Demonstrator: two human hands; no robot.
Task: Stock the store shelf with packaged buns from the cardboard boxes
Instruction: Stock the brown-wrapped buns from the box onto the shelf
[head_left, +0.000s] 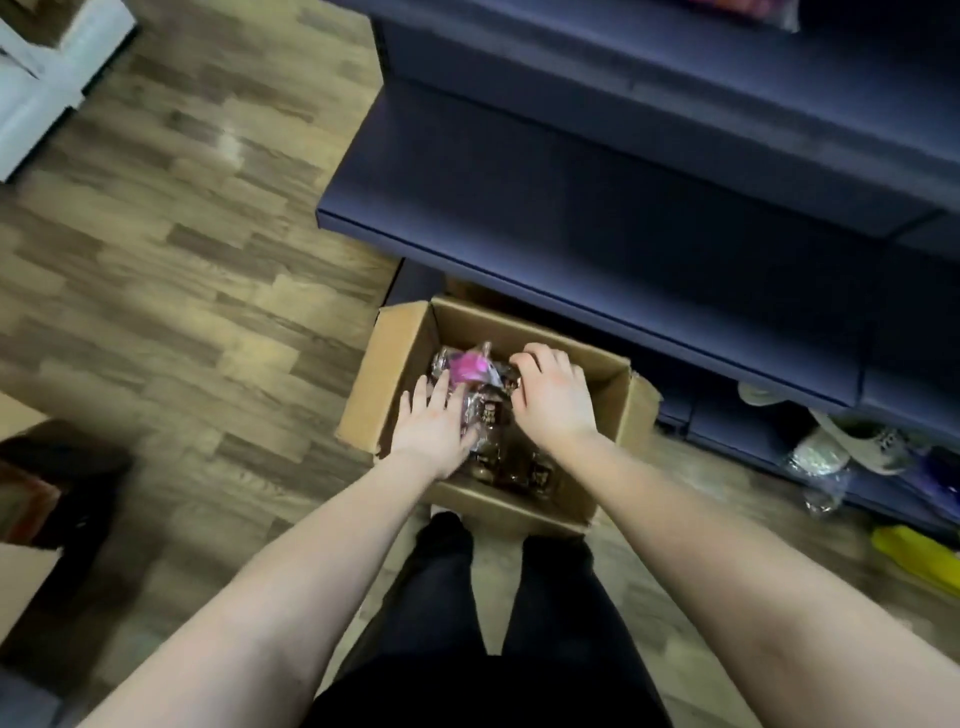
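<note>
An open cardboard box (608, 415) stands on the floor in front of my legs, under the edge of a dark blue shelf (571, 208). Inside lie several packaged buns (483, 415) in clear wrap with brown print; one pack has a pink label (470, 366). My left hand (434, 431) reaches into the box with straight fingers lying flat against the left side of the packs. My right hand (553, 397) is over the packs on the right, its fingers curled down onto one of them. The bare shelf board holds nothing here.
Wood-pattern floor spreads to the left. A white unit (47, 78) stands at the top left, and a dark object (52, 493) at the left edge. The lowest shelf at right holds wrapped goods (841, 447) and a yellow item (919, 564).
</note>
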